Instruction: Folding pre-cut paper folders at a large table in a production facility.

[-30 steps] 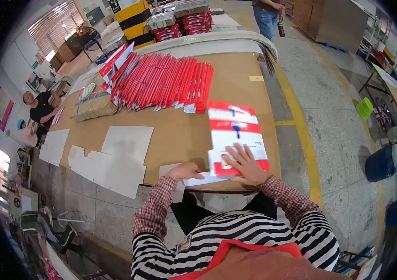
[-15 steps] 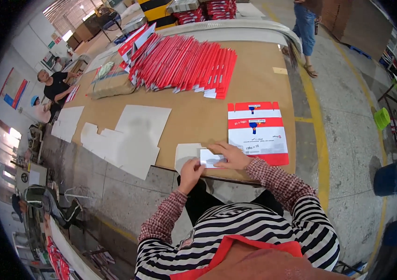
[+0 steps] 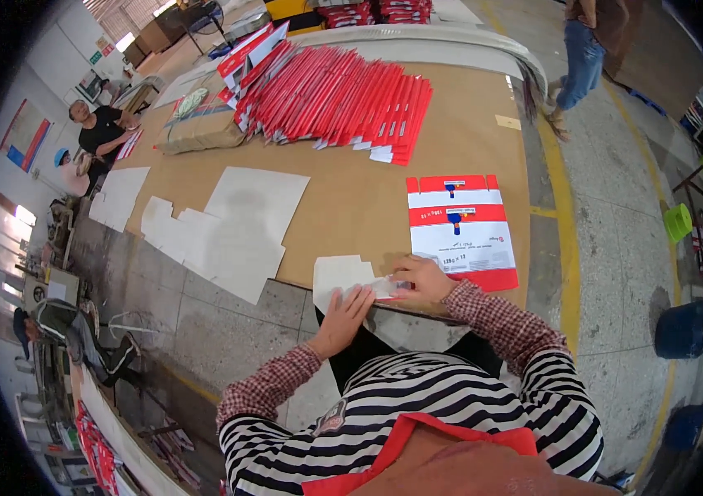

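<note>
1. Plain white card (image 3: 340, 271), its far edge stepped, lies at the near edge of the counter (image 3: 343, 219).
2. Left hand (image 3: 341, 319) lies flat on it.
3. Right hand (image 3: 424, 279), fingers bent, rests at its right end; grip unclear.

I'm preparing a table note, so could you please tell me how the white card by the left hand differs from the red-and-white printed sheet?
Colour: the white card looks plain; the printed sheet has red bands and blue pictures.
Size: the white card appears smaller than the printed sheet.
Cover: the left hand partly hides the white card; the printed sheet is mostly in view.
Both lie on the brown tabletop.
</note>
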A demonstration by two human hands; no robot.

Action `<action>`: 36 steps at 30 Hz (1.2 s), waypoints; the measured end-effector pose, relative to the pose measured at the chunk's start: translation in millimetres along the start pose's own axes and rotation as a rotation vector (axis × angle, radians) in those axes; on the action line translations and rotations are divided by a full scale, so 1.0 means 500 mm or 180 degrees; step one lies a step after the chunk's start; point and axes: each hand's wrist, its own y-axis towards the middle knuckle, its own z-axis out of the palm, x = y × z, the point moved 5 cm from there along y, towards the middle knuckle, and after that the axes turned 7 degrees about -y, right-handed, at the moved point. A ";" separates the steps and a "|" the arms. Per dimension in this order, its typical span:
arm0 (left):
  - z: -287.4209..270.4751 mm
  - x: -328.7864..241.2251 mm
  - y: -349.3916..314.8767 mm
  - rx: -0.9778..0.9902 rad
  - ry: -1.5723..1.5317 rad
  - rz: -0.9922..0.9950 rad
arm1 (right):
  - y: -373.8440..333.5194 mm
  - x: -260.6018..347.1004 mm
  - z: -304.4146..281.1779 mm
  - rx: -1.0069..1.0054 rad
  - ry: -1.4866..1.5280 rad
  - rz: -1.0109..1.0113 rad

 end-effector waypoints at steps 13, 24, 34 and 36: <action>0.115 0.071 -0.136 -0.3463 -0.3837 -0.3907 | -0.050 0.027 0.012 0.0145 0.0658 -0.0283; 0.020 -0.030 0.171 -0.0391 -0.1138 0.0078 | -0.068 0.033 -0.011 0.1325 -0.0046 -0.0099; 0.073 0.000 0.209 -0.0334 -0.1412 -0.0042 | -0.173 -0.019 -0.102 -0.0356 -0.0734 0.1007; 0.082 -0.002 0.207 -0.0158 -0.1304 -0.0052 | -0.181 -0.022 -0.092 -0.0317 -0.0673 0.0974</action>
